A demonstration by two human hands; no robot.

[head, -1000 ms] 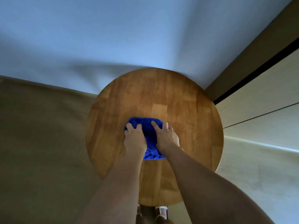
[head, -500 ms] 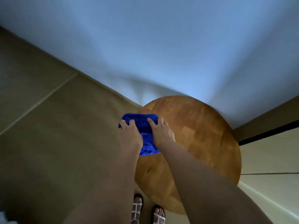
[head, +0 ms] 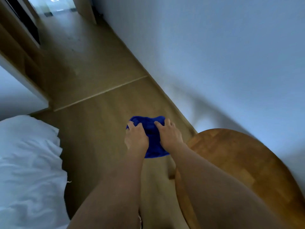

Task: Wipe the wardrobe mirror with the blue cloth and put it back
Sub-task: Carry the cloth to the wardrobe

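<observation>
Both hands hold the blue cloth (head: pixel 152 142) in the air above the wooden floor (head: pixel 102 113), just off the 9 o'clock edge of the round wooden counter (head: pixel 239 162). The left hand (head: pixel 136 138) grips the cloth's 9 o'clock side with fingers curled over its top edge, and the right hand (head: pixel 170 135) grips the 3 o'clock side in the same way (fingertips of both point toward 12 o'clock). The cloth bunches between them and hangs down toward 6 o'clock, its lower hem showing between the two wrists. It touches neither the counter nor the floor. A bed with white rumpled bedding (head: pixel 28 166) fills the 8 o'clock part of the view, well apart from the cloth. A pale wall (head: pixel 222 55) runs from 12 to 3 o'clock, and a lit doorway (head: pixel 54 5) sits far off at 11 o'clock.
</observation>
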